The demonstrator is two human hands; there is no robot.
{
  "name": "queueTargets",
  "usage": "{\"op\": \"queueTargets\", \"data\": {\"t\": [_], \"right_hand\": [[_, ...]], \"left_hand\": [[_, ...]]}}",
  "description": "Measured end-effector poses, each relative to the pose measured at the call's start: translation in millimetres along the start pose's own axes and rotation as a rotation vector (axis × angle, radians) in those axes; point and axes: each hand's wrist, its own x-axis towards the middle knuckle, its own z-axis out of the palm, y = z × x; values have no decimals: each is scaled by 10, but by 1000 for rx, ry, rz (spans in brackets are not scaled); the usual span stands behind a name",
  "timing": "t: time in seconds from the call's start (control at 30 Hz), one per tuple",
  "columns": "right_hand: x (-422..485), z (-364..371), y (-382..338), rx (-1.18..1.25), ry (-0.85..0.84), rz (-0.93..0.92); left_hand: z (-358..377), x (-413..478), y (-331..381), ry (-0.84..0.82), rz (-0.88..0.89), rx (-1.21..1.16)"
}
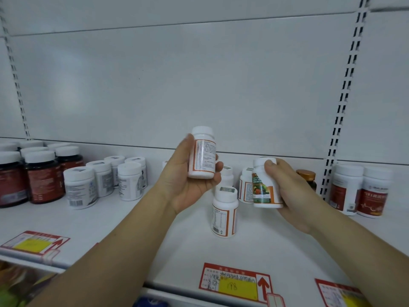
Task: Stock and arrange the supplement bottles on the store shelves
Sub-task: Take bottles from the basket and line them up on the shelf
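My left hand (188, 182) grips a white bottle with an orange-edged label (202, 156), held upright above the white shelf (110, 220). My right hand (290, 191) grips a second white bottle of the same kind (264, 185), its green and orange fruit picture facing me, thumb on its cap. Between and below the hands a matching bottle (224, 212) stands on the shelf. Two more (245, 185) stand behind it, partly hidden by the held bottles.
On the shelf's left stand dark red bottles (42, 177) and several white grey-labelled bottles (80, 187). At right are a brown gold-capped bottle (307, 176) and white red-labelled bottles (374, 191). Red and yellow price tags (236, 282) line the front edge. Slotted uprights (340, 111) flank the back panel.
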Motion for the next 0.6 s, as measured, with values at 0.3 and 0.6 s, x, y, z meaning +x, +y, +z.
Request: {"op": "queueTargets", "data": {"t": [0.3,0.6], "right_hand": [[-58,25,-32,-33,-17,-11],[-54,27,-25,-25,-20,4]], "left_hand": [[9,-31,6,-84,-43,11],[3,-48,5,-62,23,18]]}}
